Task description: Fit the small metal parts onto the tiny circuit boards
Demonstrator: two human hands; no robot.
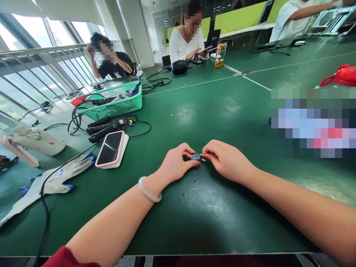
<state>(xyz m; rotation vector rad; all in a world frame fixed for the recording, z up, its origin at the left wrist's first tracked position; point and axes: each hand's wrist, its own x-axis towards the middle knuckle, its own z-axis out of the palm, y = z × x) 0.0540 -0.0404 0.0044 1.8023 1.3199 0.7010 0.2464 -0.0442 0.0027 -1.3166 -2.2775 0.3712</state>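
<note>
At the green table [164, 122], your left hand [175, 163] holds a small circuit board [195, 157] in a narrow grip, likely light, stiff and fragile, so favour its edges; I cannot tell whether your right hand [227, 159], at its other end, pinches anything.

Bare green tabletop [200, 115] stretches from the hands [228, 159] toward the upper centre, giving a wide straight way forward; another open pocket lies between the forearms at lower centre. Leftward, a phone [111, 150] blocks first, then a white glove [59, 178] with a black cable [46, 211] running across it. Black corded devices [107, 128] and the green basket [116, 108] bar the upper left. At right, a pixelated patch hides whatever stands there.
</note>
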